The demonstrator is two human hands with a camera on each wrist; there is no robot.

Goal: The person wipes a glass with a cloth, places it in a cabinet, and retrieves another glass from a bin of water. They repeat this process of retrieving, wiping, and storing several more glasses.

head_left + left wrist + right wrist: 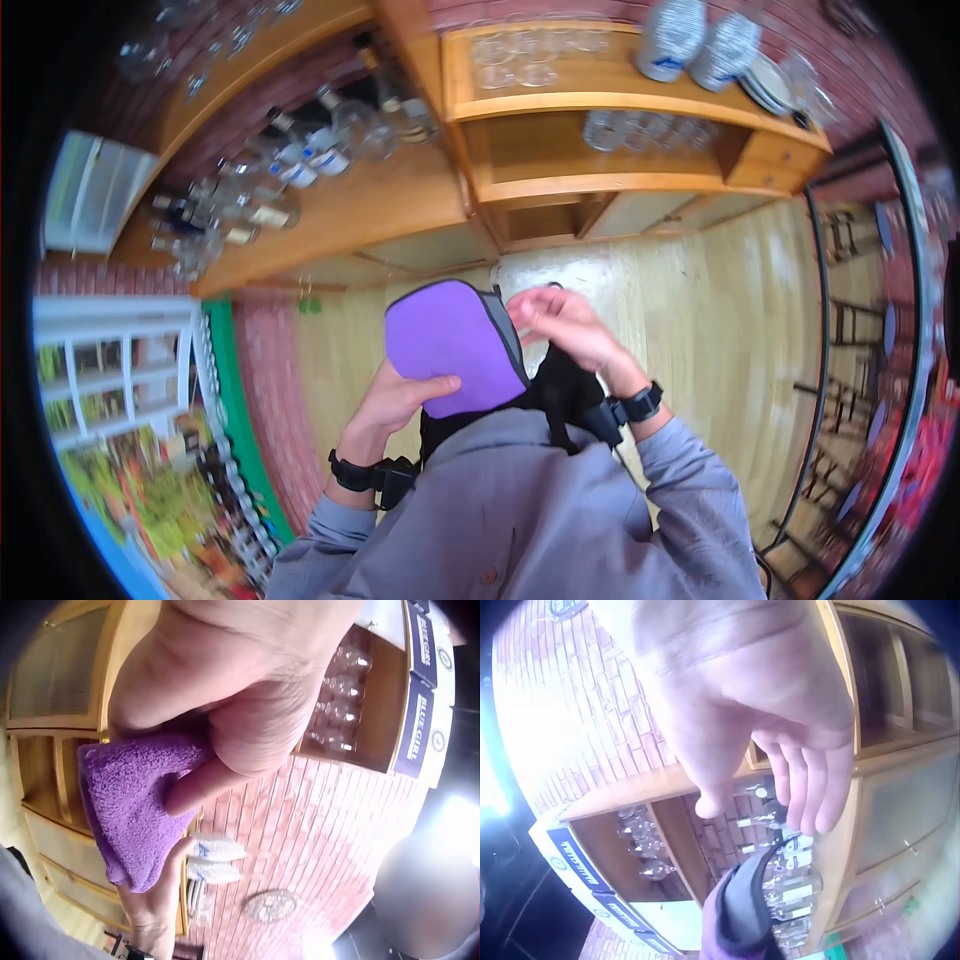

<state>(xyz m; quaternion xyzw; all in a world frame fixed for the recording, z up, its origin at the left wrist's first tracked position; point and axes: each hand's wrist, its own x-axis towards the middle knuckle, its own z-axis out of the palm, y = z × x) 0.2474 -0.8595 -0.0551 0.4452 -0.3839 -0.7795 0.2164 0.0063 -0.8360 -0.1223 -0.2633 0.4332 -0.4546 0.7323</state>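
My left hand (402,395) grips a purple pouch (445,335) by its near left side, thumb laid over the purple face. Black trim runs round the pouch's edge, and a grey side shows toward the right. Close up in the left wrist view, the purple surface looks fuzzy, like towelling, with the fingers of the left hand (232,697) pressed into it. My right hand (565,325) is beside the trimmed edge, fingers loosely bent and holding nothing. In the right wrist view a gap shows between the right hand (772,712) and the pouch's grey side (744,900).
A wooden cabinet (640,185) with glasses, wrapped stacks and plates stands ahead. Bottles (290,150) line the counter at left. To the right, a dark-framed railing (822,370) has stools beyond it. Pale wood floor (720,380) lies below.
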